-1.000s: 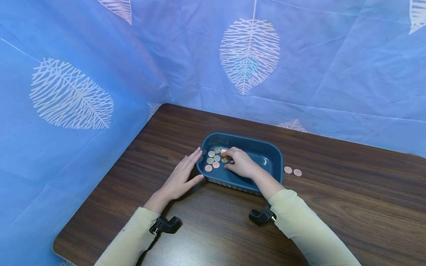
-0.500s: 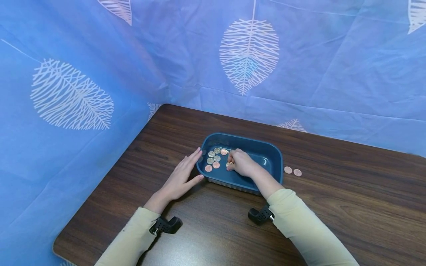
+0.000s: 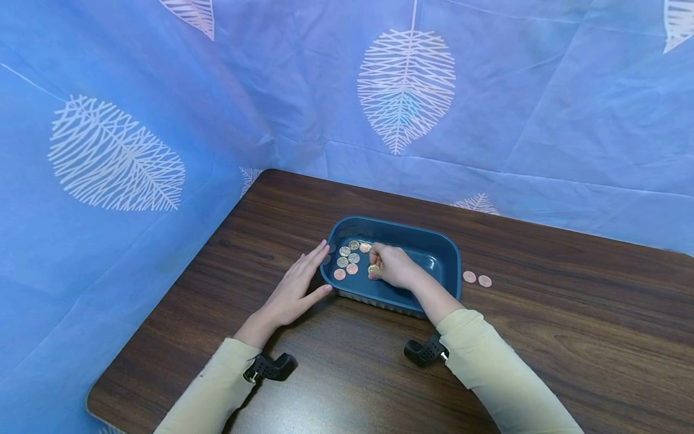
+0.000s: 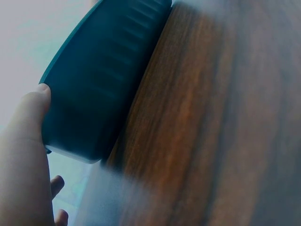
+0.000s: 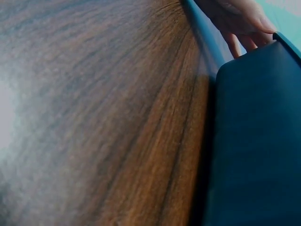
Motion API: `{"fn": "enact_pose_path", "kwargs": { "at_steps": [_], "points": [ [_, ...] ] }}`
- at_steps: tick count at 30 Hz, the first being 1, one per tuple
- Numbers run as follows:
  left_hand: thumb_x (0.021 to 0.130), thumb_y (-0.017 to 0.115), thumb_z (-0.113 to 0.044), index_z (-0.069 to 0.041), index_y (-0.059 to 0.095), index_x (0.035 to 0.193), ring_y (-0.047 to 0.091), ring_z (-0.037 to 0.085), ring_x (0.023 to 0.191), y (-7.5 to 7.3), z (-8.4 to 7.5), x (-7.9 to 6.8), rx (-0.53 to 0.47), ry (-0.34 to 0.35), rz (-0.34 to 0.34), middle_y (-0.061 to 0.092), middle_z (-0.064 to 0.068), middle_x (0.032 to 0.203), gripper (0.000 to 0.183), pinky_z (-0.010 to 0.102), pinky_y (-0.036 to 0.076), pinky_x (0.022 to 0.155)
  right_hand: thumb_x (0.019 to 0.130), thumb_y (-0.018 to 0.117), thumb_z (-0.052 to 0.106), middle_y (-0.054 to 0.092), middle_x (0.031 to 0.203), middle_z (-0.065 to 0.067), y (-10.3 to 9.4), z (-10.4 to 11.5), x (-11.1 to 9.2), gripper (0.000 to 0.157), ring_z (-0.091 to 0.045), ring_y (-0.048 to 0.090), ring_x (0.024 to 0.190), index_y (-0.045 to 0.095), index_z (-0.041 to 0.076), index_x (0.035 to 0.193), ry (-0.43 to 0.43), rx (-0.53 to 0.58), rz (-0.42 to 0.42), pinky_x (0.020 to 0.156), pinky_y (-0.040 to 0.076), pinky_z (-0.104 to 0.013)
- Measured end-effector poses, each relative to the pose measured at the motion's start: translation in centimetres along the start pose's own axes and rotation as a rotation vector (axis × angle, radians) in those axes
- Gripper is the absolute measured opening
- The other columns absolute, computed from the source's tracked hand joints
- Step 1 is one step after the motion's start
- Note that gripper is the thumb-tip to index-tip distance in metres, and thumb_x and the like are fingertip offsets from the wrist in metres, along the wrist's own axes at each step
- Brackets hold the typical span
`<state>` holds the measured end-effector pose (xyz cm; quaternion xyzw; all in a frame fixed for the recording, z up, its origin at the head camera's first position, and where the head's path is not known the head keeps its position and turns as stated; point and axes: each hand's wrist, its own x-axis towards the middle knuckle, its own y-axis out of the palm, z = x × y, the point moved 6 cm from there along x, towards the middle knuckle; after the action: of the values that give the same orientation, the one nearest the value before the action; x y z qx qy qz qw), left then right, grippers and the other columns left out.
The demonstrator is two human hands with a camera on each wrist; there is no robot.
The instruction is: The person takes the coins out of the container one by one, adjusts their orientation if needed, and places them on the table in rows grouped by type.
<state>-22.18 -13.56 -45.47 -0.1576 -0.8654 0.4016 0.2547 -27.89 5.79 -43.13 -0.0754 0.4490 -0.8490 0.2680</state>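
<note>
A dark blue rectangular baking dish (image 3: 412,232) stands on the wooden table. Several gold, silver and copper-coloured coins (image 3: 343,262) lie flat at its left end. Inside the dish, my right hand (image 3: 397,266) pinches a gold coin (image 3: 373,269) between thumb and fingers, just right of the others. My left hand (image 3: 293,290) is at the dish's left end with its fingers straight along the outside. In the left wrist view, the thumb (image 4: 35,106) touches the rim of the dish (image 4: 75,94). The right wrist view shows only the outer wall (image 5: 263,132) and left-hand fingers beyond it.
Two copper-coloured coins (image 3: 477,279) lie on the table (image 3: 569,313) to the right of the dish. A blue cloth with white leaf prints (image 3: 406,90) hangs behind the table and along its left side.
My right thumb and fingers, spread over the gold coin a second ago, have come together on it. The coin has shifted slightly right and nearer. The left hand has stayed in place.
</note>
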Motion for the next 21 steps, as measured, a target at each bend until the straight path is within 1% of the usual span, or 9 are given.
{"fn": "enact_pose_path", "kwargs": {
  "at_steps": [2, 5, 8, 11, 13, 15, 21],
  "points": [
    [0.098, 0.046, -0.049, -0.016, 0.016, 0.155, 0.014, 0.014, 0.144, 0.0, 0.0, 0.0, -0.001, -0.001, -0.001, 0.011, -0.002, 0.16, 0.072, 0.052, 0.014, 0.113, 0.083, 0.075, 0.009, 0.047, 0.071, -0.002, 0.1, 0.1, 0.0, 0.025, -0.015, 0.042, 0.059, 0.051, 0.006, 0.085, -0.03, 0.002, -0.002, 0.059, 0.038, -0.029],
    [0.098, 0.045, -0.05, -0.016, 0.016, 0.155, 0.014, 0.015, 0.144, 0.0, -0.1, 0.0, -0.003, -0.007, -0.001, 0.009, -0.005, 0.16, 0.072, 0.052, 0.014, 0.113, 0.084, 0.073, 0.004, 0.047, 0.071, -0.002, 0.2, 0.4, -0.1, 0.022, -0.015, 0.043, 0.061, 0.051, 0.006, 0.085, -0.076, 0.011, 0.001, 0.06, 0.038, -0.03],
    [0.098, 0.046, -0.049, -0.016, 0.015, 0.155, 0.015, 0.016, 0.144, -0.1, -0.2, 0.0, -0.003, -0.009, 0.001, 0.007, -0.007, 0.159, 0.072, 0.052, 0.014, 0.113, 0.085, 0.071, 0.001, 0.05, 0.072, 0.0, 0.3, 0.8, -0.2, 0.016, -0.015, 0.047, 0.065, 0.056, 0.006, 0.086, -0.116, 0.002, 0.006, 0.062, 0.04, -0.03],
    [0.098, 0.046, -0.048, -0.017, 0.015, 0.155, 0.014, 0.015, 0.144, -0.2, -0.2, 0.0, -0.003, -0.008, 0.001, 0.007, -0.007, 0.159, 0.072, 0.052, 0.014, 0.113, 0.085, 0.07, 0.0, 0.054, 0.073, 0.001, 0.2, 0.9, -0.2, 0.01, -0.014, 0.049, 0.066, 0.061, 0.006, 0.088, -0.137, -0.015, 0.01, 0.063, 0.042, -0.031],
    [0.098, 0.047, -0.048, -0.018, 0.014, 0.155, 0.014, 0.014, 0.144, -0.2, -0.2, 0.0, -0.002, -0.011, 0.003, 0.007, -0.008, 0.159, 0.072, 0.052, 0.014, 0.113, 0.086, 0.068, 0.0, 0.057, 0.074, 0.001, 0.0, 1.0, -0.3, 0.007, -0.014, 0.05, 0.067, 0.065, 0.005, 0.089, -0.143, -0.009, 0.006, 0.064, 0.044, -0.031],
    [0.098, 0.047, -0.049, -0.018, 0.015, 0.155, 0.014, 0.014, 0.144, -0.2, -0.2, 0.0, -0.003, -0.013, 0.003, 0.007, -0.007, 0.159, 0.072, 0.052, 0.013, 0.113, 0.088, 0.066, 0.0, 0.06, 0.078, 0.001, -0.2, 0.9, -0.4, 0.006, -0.014, 0.053, 0.07, 0.067, 0.006, 0.091, -0.131, 0.018, -0.002, 0.066, 0.046, -0.031],
    [0.098, 0.047, -0.049, -0.016, 0.015, 0.155, 0.013, 0.014, 0.144, 0.0, -0.1, 0.0, -0.002, -0.024, 0.014, 0.007, -0.007, 0.16, 0.073, 0.051, 0.013, 0.113, 0.092, 0.063, 0.005, 0.065, 0.087, 0.0, -1.1, 1.0, -1.0, 0.011, -0.014, 0.059, 0.078, 0.069, 0.006, 0.101, -0.103, 0.097, -0.061, 0.072, 0.05, -0.033]
  ]
}}
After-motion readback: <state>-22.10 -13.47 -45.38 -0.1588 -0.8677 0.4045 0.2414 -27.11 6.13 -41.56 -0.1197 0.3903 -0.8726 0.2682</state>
